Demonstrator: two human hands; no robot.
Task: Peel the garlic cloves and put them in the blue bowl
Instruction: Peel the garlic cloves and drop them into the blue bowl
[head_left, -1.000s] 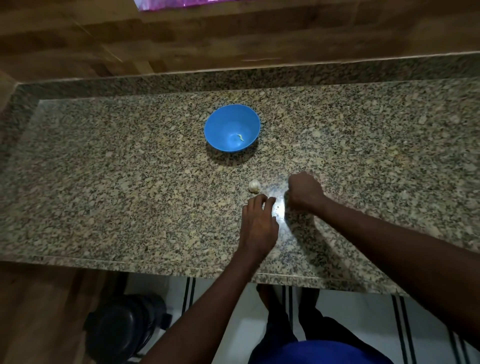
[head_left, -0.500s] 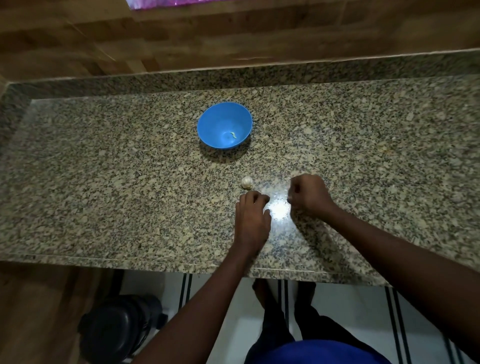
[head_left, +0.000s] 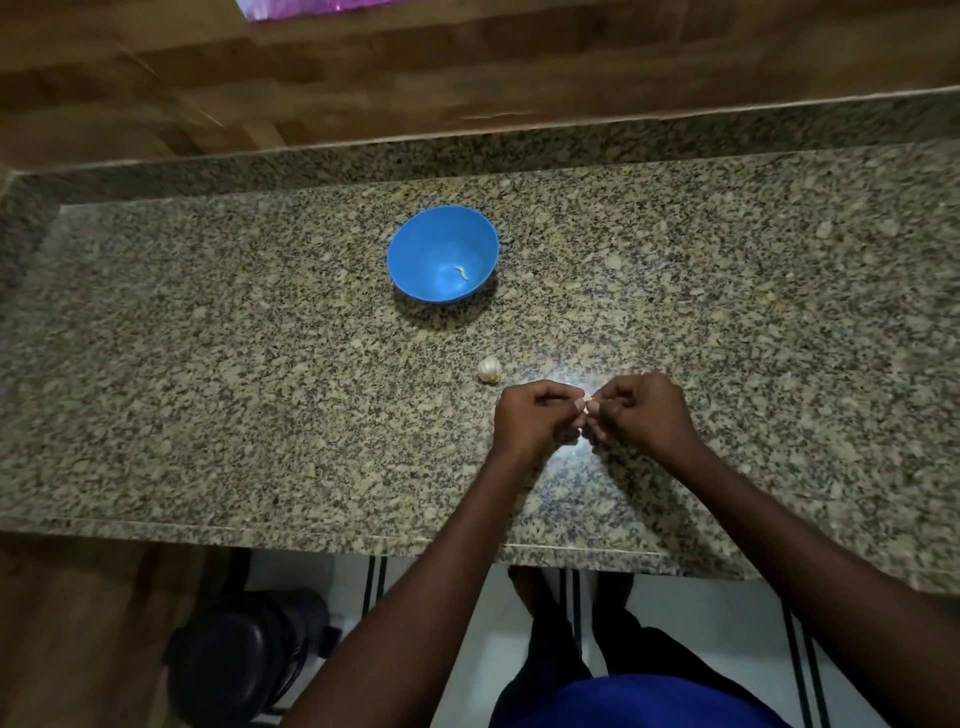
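On counter (head_left: 208, 364): one blue bowl (head_left: 415, 249), one garlic piece (head_left: 489, 369), possibly bulb.

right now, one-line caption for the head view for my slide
Both hands, left hand and right hand, pinch a garlic clove over the granite counter, blue bowl beyond.

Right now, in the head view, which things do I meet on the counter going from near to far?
Both hands, left hand and right hand, pinching a small garlic clove between them → garlic bulb → blue bowl.
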